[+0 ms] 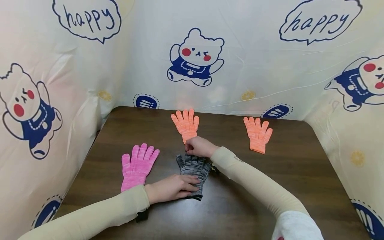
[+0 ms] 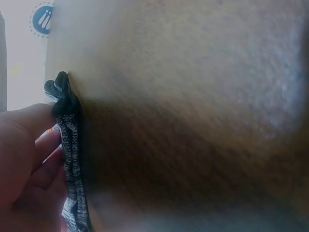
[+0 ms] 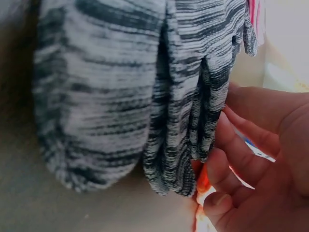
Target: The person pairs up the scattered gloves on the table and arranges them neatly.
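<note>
Grey marled glove lies at the centre of the frame, fingers toward the top edge, dark cuff toward the bottom. I have both hands on it. My left hand rests across the cuff end, fingers extended and laid over the knit, not clenched; the left wrist view shows my thumb touching the dark cuff edge, with two knit layers seen edge-on. I cannot tell whether those layers are one glove or a stacked pair. My right hand is at the fingertip end, fingers curled, thumb and forefinger pinched together on one grey glove finger; the right wrist view shows the contact at the side of the knit.

Surroundings: pink glove left of centre, fingers up, its cuff running behind my left sleeve. One orange glove at upper centre, just above my right hand, which covers part of its cuff. Second orange glove right of centre, well apart from the others, fingers up. All lie on a dark brown wooden table. My right sleeve, cream like the left, crosses from lower right. Pale cloth printed with bears and "happy" bubbles fills the upper frame and both sides.
</note>
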{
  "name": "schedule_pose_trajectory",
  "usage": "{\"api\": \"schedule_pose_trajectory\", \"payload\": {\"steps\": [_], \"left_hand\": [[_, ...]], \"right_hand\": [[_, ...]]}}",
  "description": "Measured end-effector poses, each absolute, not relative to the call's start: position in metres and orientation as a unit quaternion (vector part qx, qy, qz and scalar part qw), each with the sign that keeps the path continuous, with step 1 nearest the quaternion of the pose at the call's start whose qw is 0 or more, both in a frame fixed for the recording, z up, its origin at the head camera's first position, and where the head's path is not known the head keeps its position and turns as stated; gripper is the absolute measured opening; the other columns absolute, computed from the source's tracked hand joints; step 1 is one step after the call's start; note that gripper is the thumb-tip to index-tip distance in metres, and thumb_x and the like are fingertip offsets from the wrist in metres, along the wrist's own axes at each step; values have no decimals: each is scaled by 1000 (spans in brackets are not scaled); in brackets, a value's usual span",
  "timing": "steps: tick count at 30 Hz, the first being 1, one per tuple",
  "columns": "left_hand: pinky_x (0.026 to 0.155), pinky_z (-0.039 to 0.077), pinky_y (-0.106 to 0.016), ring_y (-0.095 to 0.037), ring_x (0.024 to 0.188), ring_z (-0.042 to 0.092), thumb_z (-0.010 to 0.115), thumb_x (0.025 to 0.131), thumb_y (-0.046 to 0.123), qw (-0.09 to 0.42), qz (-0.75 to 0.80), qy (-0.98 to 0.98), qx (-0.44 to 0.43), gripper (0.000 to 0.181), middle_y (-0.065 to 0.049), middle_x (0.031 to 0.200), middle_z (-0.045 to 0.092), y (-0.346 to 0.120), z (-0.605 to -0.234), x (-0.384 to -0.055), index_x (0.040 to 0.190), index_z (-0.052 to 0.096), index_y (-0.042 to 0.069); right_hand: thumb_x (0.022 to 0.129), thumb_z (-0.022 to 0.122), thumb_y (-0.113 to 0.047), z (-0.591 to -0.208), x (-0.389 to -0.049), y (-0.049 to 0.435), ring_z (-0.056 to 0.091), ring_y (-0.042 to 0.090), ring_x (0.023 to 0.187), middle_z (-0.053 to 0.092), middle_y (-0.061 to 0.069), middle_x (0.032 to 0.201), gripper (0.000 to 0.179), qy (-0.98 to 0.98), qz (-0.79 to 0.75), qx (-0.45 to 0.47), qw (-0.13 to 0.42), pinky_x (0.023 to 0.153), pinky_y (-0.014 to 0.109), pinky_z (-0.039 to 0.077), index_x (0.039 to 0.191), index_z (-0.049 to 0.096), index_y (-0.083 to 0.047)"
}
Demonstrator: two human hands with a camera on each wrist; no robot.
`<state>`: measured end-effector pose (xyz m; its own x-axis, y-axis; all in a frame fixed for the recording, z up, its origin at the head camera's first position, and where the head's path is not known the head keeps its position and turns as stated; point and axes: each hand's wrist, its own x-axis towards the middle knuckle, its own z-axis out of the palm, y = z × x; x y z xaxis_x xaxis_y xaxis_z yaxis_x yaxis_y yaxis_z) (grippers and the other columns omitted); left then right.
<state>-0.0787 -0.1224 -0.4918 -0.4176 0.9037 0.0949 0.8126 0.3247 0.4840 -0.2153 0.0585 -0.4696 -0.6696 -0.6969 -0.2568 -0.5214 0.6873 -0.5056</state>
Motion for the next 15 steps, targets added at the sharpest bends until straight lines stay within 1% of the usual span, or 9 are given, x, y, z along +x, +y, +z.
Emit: {"api": "schedule_pose_trajectory", "payload": {"steps": [4,10,15], "left_hand": [[113,47,-39,-26,141,54,68,102,16,88,240,807,533,29,-8,145,63,-123,-495,-77,130,74,10],[113,46,-40,-25,142,52,67,103,17,94,243,806,531,30,-8,147,62,-123,-496,-75,132,73,10],[113,46,-40,-25,142,52,68,102,16,90,244,808,528,30,-8,146,62,-123,-495,-76,131,74,11]], "right_hand": [[97,73,-11,-470,-214,56,57,14,74,65,-1,83,5,895,-189,-345,211,74,29,53,93,72,-10],[98,70,-6,-475,-215,53,58,16,74,65,0,82,10,902,-182,-353,169,74,31,54,89,69,-11],[98,71,-9,-478,-218,51,59,15,74,65,-1,82,9,908,-161,-359,146,75,31,54,90,69,-12]]}}
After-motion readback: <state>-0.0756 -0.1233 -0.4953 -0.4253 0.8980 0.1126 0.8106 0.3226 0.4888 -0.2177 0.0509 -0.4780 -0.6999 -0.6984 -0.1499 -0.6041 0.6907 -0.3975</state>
